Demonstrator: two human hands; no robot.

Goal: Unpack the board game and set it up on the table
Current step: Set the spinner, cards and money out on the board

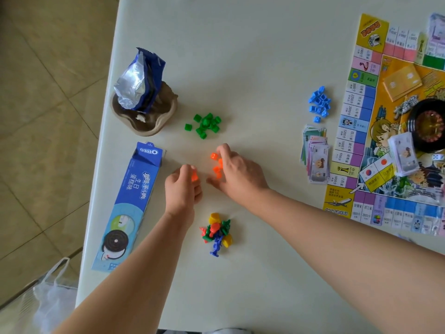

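Note:
Small orange plastic houses [216,162] lie on the white table [252,56] in the middle. My right hand [237,173] rests over them with fingers curved around the pile, touching several. My left hand [184,189] pinches one orange house [194,175] between thumb and fingers. A pile of green houses [206,125] sits farther back, a pile of blue houses [319,103] to the right. Mixed coloured pawns [218,231] lie near me. The game board [361,112] is spread at the right edge with a roulette wheel [426,124] and card stacks on it.
Paper money [316,156] is fanned beside the board's left edge. A blue Oreo box [128,206] lies flat along the table's left edge. An opened foil snack bag [140,80] stands in a brown dish [149,121]. A plastic bag [51,300] sits on the floor.

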